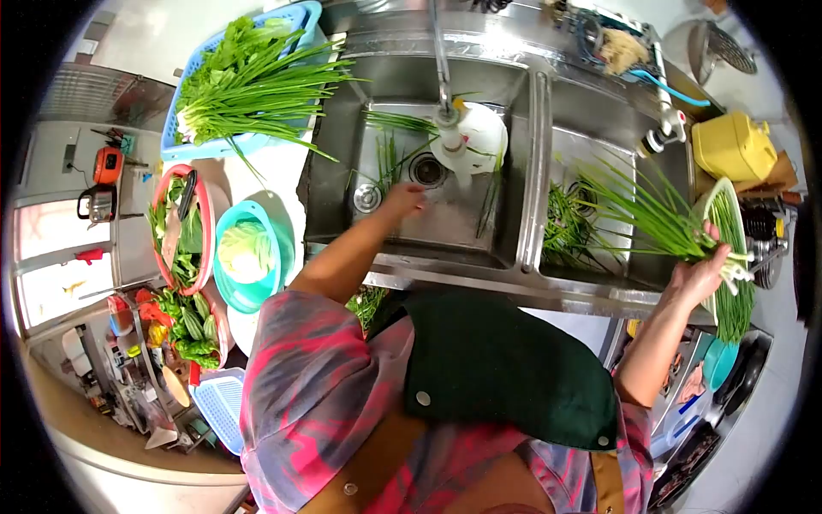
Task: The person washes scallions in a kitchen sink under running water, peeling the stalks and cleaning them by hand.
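Note:
My right hand (700,272) is closed around a bunch of scallions (659,223) near their white root ends. Their green leaves fan out leftward over the right sink basin (634,272). Just beyond that hand, an oval bowl (710,195) holds more scallions (735,257) that hang over its near side. My left hand (404,201) hovers in the left sink basin (454,233), close to the drain (426,171), fingers slightly curled and apart with nothing visible in them. Loose scallion leaves (401,120) lie in this basin. Cut greens (567,227) are heaped in the right basin.
The faucet (447,116) stands over a white round item (484,141) in the left basin. At left are a blue basket (171,147) of greens and scallions, a teal basin (272,287) with a cabbage (247,252), and a red-rimmed tub (208,244). A yellow jug (732,147) stands far right.

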Tool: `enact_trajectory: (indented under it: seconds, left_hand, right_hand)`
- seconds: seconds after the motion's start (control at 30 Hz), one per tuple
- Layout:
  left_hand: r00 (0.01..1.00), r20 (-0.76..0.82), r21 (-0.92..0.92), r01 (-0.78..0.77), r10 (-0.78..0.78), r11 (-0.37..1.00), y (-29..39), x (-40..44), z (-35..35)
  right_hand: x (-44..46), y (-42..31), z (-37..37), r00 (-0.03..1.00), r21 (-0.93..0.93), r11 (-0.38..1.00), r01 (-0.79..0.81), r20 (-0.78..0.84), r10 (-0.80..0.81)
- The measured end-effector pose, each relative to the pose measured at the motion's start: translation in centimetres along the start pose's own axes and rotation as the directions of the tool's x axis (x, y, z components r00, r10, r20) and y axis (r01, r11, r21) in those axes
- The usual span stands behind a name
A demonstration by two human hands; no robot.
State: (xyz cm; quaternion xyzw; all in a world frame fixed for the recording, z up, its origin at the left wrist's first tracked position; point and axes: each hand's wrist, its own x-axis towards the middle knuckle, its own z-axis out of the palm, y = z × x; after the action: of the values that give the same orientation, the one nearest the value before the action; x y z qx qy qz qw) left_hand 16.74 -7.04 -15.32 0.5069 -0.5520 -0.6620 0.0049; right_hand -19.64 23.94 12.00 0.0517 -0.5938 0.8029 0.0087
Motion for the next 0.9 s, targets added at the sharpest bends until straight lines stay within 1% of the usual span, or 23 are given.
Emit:
enact_trajectory:
  seconds: [0.03, 0.1, 0.13, 0.17, 0.23, 0.3, 0.33, 0.37, 0.4, 0.43, 0.47, 0.5, 0.53, 0.57, 0.6, 0.63, 0.67, 0.7, 0.77, 0.8, 0.87, 0.9]
  left_hand:
    - [0.995, 0.039, -0.244, 0.094, -0.087, 0.965, -4.4, 4.8, -3.9]
    - [0.941, 0.021, -0.179, 0.337, -0.339, 0.924, -8.8, 8.5, -6.4]
    - [0.879, -0.1, 0.12, 0.476, -0.466, 0.871, -5.9, 6.9, -5.9]
    - [0.807, -0.25, 0.39, 0.59, -0.535, 0.707, -3.4, 5.7, -5.4]
    - [0.818, -0.346, 0.381, 0.57, -0.459, 0.728, -3.4, 6.5, -4.6]
    - [0.772, -0.565, 0.383, 0.559, -0.292, 0.736, -5.7, 9.6, -2.9]
    - [0.744, -0.555, 0.238, 0.571, -0.373, 0.786, -3.4, 9.0, -2.4]
    - [0.848, -0.335, 0.422, 0.525, -0.411, 0.739, -5.9, 12.4, -2.4]
    - [0.881, -0.093, 0.585, 0.425, -0.463, 0.691, -9.8, 17.3, -2.2]
    - [0.861, 0.098, 0.507, 0.388, -0.498, 0.77, -10.8, 18.0, -1.1]
    - [0.808, 0.286, 0.407, 0.384, -0.515, 0.829, -11.7, 18.5, 0.0]
    - [0.812, 0.352, 0.116, 0.456, -0.466, 0.882, -9.7, 17.2, 1.8]
    - [0.81, 0.415, -0.178, 0.518, -0.414, 0.836, -7.5, 15.6, 3.5]
    - [0.83, 0.414, -0.403, 0.536, -0.375, 0.742, -5.2, 14.0, 5.1]
    - [0.849, 0.403, -0.602, 0.526, -0.34, 0.6, -2.8, 12.3, 6.2]
    - [0.85, 0.454, -0.618, 0.516, -0.267, 0.592, -0.7, 11.0, 6.5]
    - [0.844, 0.502, -0.635, 0.509, -0.191, 0.582, 1.4, 9.7, 6.7]
    - [0.815, 0.576, -0.656, 0.504, -0.059, 0.562, 3.0, 8.8, 6.6]
    - [0.863, 0.505, -0.736, 0.418, 0.022, 0.533, 6.5, 5.7, 6.4]
    - [0.884, 0.464, -0.774, 0.372, 0.06, 0.512, 7.6, 4.7, 6.4]
    - [0.925, 0.351, -0.865, 0.259, 0.149, 0.429, 7.6, 4.1, 6.7]
    - [0.94, 0.284, -0.903, 0.196, 0.189, 0.381, 7.3, 4.1, 6.5]
  right_hand:
    - [-1.7, 0.6, 1.5, 0.998, 0.01, 0.998, -0.057, -0.029, 0.057]
    - [-3.7, 2.8, 2.9, 0.997, 0.122, 0.992, -0.04, 0.071, 0.032]
    - [-5.4, 3.0, 4.6, 0.998, 0.091, 0.995, -0.03, 0.054, 0.025]
    - [-6.7, 3.2, 5.4, 0.998, 0.027, 0.999, -0.025, 0.062, 0.023]
    - [-8.8, 3.7, 6.4, 0.993, -0.05, 0.999, 0.019, 0.12, -0.013]
    - [-10.4, 4.1, 6.6, 0.991, -0.113, 0.993, 0.042, 0.131, -0.027]
    - [-11.0, 4.4, 6.4, 0.982, -0.118, 0.991, 0.069, 0.185, -0.046]
    - [-11.9, 4.3, 6.5, 0.983, -0.19, 0.98, 0.056, 0.185, -0.02]
    - [-12.4, 4.6, 6.4, 0.981, -0.225, 0.971, 0.073, 0.193, -0.029]
    - [-12.9, 4.8, 6.1, 0.979, -0.261, 0.961, 0.089, 0.201, -0.036]
    - [-13.4, 5.0, 6.1, 0.976, -0.311, 0.943, 0.119, 0.212, -0.053]
    - [-13.1, 5.9, 4.8, 0.978, -0.307, 0.944, 0.119, 0.203, -0.057]
    - [-13.3, 6.0, 5.1, 0.988, -0.404, 0.908, 0.114, 0.142, -0.061]
    - [-13.4, 6.0, 5.6, 0.994, -0.497, 0.862, 0.104, 0.081, -0.073]
    - [-13.3, 6.0, 5.9, 0.995, -0.417, 0.905, 0.077, 0.097, -0.04]
    - [-13.2, 6.0, 6.4, 0.993, -0.329, 0.943, 0.05, 0.121, -0.011]
    - [-13.4, 5.7, 7.0, 0.994, -0.207, 0.978, -0.035, 0.092, 0.055]
    - [-13.0, 6.0, 6.7, 0.988, -0.226, 0.971, -0.077, 0.111, 0.104]
    - [-13.6, 6.0, 7.5, 0.968, -0.246, 0.954, -0.173, 0.136, 0.211]
    - [-13.6, 6.7, 7.5, 0.953, -0.304, 0.93, -0.206, 0.153, 0.262]
    - [-14.1, 8.6, 7.2, 0.909, -0.394, 0.877, -0.275, 0.19, 0.371]
    - [-15.0, 9.1, 8.0, 0.887, -0.339, 0.883, -0.325, 0.213, 0.409]
